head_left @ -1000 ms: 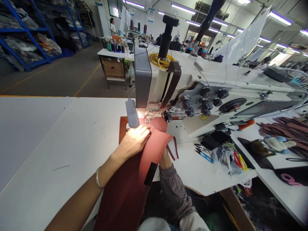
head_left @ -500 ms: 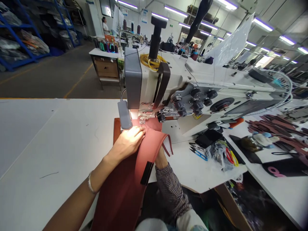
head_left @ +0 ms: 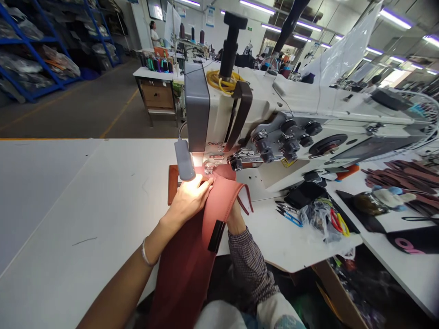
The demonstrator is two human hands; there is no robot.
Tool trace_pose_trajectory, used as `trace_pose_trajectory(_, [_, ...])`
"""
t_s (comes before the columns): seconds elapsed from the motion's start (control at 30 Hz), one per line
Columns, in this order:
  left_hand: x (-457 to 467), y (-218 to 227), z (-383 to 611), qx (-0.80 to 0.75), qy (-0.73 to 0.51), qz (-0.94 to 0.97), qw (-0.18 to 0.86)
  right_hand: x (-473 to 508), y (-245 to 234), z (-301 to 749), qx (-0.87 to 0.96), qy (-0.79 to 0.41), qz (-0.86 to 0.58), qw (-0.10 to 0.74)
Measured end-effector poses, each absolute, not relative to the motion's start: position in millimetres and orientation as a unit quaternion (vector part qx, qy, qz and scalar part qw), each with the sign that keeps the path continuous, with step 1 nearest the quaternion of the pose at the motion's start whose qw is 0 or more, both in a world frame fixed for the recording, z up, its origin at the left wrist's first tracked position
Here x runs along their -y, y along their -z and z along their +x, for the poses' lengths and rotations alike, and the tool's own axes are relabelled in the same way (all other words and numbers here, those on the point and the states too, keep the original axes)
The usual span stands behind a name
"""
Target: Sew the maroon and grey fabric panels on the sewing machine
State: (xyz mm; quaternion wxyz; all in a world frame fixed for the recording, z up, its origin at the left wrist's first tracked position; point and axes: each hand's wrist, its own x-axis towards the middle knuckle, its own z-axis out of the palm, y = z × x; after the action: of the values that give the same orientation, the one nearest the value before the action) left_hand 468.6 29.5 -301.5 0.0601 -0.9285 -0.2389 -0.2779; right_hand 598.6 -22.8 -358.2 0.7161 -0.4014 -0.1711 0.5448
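The salmon-red material [head_left: 222, 196] curves over in a smooth fold, a black strip [head_left: 216, 236] along its edge; its far end lies beneath the sewing machine [head_left: 197, 107], its darker length [head_left: 183, 269] trailing down off the bench [head_left: 103, 192].

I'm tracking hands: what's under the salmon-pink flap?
The right hand reaches under the salmon-pink flap; its wrist and checked sleeve show. Its fingers and whatever they touch are covered.

Rests the left hand [head_left: 190, 197] on reddish fabric [head_left: 221, 199] at frame centre, the right hand [head_left: 236, 220] partly hidden behind it, below a sewing machine [head_left: 265, 98].
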Motion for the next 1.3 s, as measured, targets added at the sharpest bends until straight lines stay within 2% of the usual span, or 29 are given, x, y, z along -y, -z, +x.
trace_pose_trajectory(0.17, [-30.6,299.8,470.8,0.242,0.284,-0.926,0.056,25.6,357.3,600.1,0.164,-0.591,-0.3,0.73])
trace_pose_trajectory(0.4, [-29.1,299.6,471.7,0.253,0.286,-0.922,0.06,23.2,361.3,601.1,0.162,-0.602,-0.273,0.733])
trace_pose_trajectory(0.87, [-30.7,297.1,472.4,0.264,0.284,-0.921,0.036,25.3,363.6,604.3,0.148,-0.584,-0.295,0.742])
trace_pose_trajectory(1.3, [-27.6,307.0,471.6,0.272,0.299,-0.913,0.06,28.9,371.3,606.6,0.151,-0.585,-0.288,0.743])
